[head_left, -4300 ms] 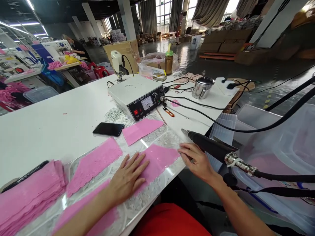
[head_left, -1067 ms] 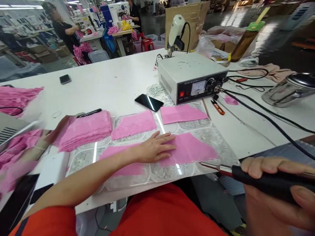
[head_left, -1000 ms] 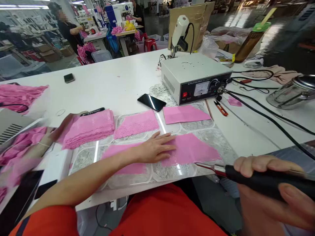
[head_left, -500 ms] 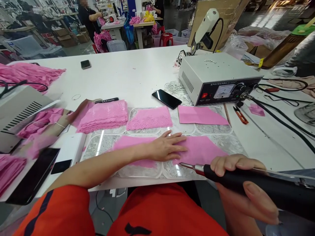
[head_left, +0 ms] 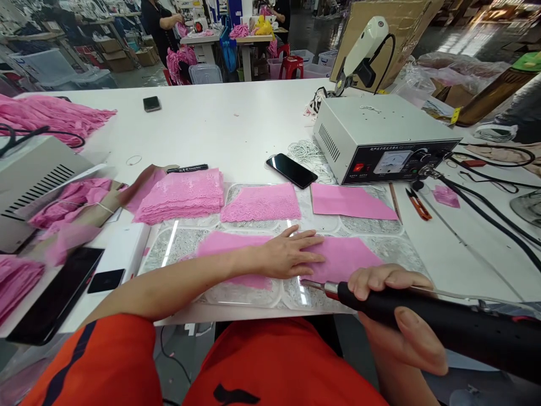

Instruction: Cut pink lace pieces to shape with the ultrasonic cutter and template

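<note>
My left hand [head_left: 291, 255] lies flat with fingers spread on pink fabric [head_left: 346, 255], which rests on a clear, speckled mat [head_left: 380, 225]. More pink cloth shows to the left, under my wrist. My right hand [head_left: 397, 316] is wrapped round a thick black handheld tool [head_left: 448, 324]. Its thin metal tip is at the near edge of the fabric, just below my left fingers; whether it touches cannot be made out. Beyond my hands lie a stack of lacy pink pieces [head_left: 181, 197], a lacy piece [head_left: 262, 203] and a plain pink piece [head_left: 353, 203].
A grey control box [head_left: 384, 138] with cables stands at the back right, near orange-handled scissors [head_left: 418, 204]. A black phone [head_left: 291, 170] lies before it. Pink strips [head_left: 51, 121], another grey box [head_left: 38, 186] and a dark tablet [head_left: 57, 293] are at left. People are in the background.
The tool in my right hand has shifted slightly left along the near edge of the fabric. My left hand stays flat on the cloth. The whole view has shifted slightly.
</note>
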`<state>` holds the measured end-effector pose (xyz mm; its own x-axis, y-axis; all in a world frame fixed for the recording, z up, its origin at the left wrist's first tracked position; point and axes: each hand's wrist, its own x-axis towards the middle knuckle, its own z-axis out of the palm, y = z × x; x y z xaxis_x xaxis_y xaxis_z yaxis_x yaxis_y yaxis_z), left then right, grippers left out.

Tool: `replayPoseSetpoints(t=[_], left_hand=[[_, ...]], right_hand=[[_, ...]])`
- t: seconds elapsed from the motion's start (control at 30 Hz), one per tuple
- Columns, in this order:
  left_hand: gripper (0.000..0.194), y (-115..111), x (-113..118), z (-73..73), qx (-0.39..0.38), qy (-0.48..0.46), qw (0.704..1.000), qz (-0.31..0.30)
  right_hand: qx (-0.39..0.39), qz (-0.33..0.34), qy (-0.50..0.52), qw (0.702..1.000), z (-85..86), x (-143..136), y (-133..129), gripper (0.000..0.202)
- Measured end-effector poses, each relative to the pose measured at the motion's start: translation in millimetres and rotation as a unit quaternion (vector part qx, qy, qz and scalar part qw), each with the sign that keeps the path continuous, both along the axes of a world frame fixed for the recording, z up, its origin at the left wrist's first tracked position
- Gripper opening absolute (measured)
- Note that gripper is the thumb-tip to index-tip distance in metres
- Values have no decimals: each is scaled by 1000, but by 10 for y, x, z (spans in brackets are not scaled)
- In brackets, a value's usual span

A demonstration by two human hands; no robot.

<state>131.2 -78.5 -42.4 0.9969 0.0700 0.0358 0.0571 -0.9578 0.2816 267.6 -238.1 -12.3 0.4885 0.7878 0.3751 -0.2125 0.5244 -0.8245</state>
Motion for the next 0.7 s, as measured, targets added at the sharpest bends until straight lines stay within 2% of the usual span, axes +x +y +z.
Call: replayPoseSetpoints(t=[0.3,0.37,0.47,0.57,0.7], left_hand=[[40,-9,10,-33,-19,-8,1000,-1],[40,-17,17,-1,-25,-6,1000,1],[39,-16,-25,135,-24,-29,999,8],[35,-1,-219,315,-30,-83,996,32],[36,-6,-732,414,-74,-91,992,50]], right_hand=[[1,-2,-33,999,-2,15,9,8],[-3,-7,-33,999,5,14,11,10],[2,-29,-23,999,36,2,14,14],[6,-40,-11,999,80,-33,4,17],[-14,-16,10,1000,81,-119,-16,17]])
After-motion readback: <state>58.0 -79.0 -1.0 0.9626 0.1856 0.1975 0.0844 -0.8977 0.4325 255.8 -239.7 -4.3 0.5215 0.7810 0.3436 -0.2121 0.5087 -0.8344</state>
